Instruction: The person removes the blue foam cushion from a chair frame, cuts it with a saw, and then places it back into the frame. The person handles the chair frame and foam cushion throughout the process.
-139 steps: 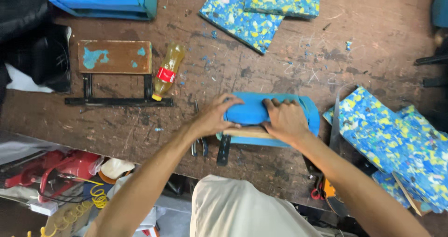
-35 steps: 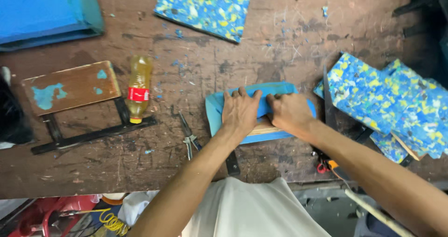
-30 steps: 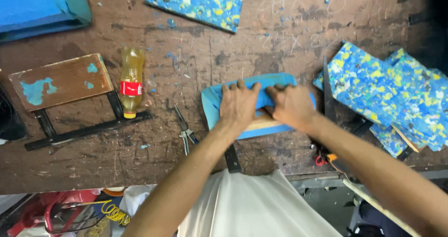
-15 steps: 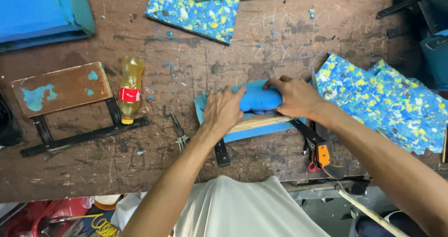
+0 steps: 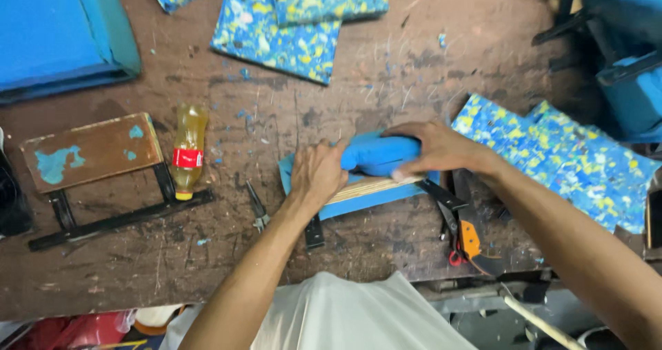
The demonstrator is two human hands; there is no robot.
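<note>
Lower centre of frame: orange-handled shears (image 5: 469,234) lie on the wooden workbench (image 5: 386,81), just right of the work. Centre: blue cushion cover (image 5: 376,155) sits over a plywood board (image 5: 365,188). Left hand (image 5: 317,174) curled shut, gripping the cover's left edge. Right hand (image 5: 431,146) laid over its right end, fingers closed down on the fabric. Left of centre: pliers (image 5: 258,208), then plastic bottle (image 5: 187,151). Top of frame: speckled foam pads (image 5: 276,29)

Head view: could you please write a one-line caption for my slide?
Both hands, left and right, press blue fabric over a wooden board on a scarred workbench.
</note>
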